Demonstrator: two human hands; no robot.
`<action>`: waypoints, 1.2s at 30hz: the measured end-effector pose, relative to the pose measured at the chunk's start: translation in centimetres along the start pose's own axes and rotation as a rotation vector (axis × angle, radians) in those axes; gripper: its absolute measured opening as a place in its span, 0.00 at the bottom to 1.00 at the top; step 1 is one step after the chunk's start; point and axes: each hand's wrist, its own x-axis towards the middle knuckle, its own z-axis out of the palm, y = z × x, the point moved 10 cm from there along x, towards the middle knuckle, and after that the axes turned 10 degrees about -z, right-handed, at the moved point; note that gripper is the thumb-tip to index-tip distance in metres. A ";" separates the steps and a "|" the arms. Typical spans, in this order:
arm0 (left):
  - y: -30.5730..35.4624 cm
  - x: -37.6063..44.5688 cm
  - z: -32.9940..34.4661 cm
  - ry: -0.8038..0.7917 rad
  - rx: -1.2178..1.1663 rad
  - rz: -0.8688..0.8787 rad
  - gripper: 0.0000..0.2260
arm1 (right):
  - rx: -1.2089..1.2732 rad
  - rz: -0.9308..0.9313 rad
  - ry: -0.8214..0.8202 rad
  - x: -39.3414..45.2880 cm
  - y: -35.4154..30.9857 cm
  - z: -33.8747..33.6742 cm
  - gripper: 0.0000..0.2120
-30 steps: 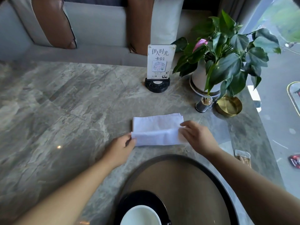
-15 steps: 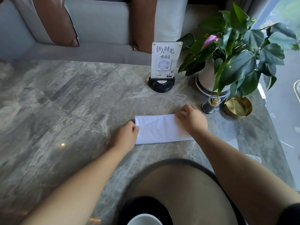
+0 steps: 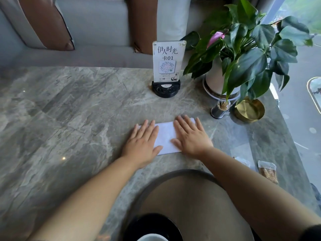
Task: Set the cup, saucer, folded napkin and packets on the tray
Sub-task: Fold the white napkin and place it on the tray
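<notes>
A white folded napkin (image 3: 165, 136) lies flat on the marble table, just beyond the tray. My left hand (image 3: 142, 145) rests palm down on its left end, fingers spread. My right hand (image 3: 190, 136) lies flat on its right end the same way. The round tray (image 3: 177, 173), tan inside with a dark rim, sits at the near edge. On it stands a black saucer (image 3: 152, 223) with a white cup (image 3: 152, 237), both cut off by the bottom of the view. Two packets lie on the table to the right: a brown one (image 3: 267, 171) and a pale one (image 3: 243, 161).
A table sign in a black stand (image 3: 166, 66) is at the back middle. A potted plant (image 3: 243, 49), a toothpick holder (image 3: 220, 108) and a gold dish (image 3: 250, 110) crowd the back right. A cushioned sofa runs behind the table.
The napkin's upper flap has been folded down into a narrower strip. Both hands went from pinching its ends to lying flat, palms down, on top of it.
</notes>
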 end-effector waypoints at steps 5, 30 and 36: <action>-0.8 0.3 1.5 -0.054 0.019 -0.061 0.35 | 0.004 -0.008 -0.014 0.1 -0.1 -0.1 0.37; 2.5 0.3 0.3 -0.060 0.013 0.011 0.34 | 1.098 0.764 -0.048 -5.4 7.3 -1.6 0.08; 7.0 2.3 0.5 -0.171 -0.047 0.143 0.34 | 0.787 0.577 0.127 -4.5 8.7 -6.0 0.10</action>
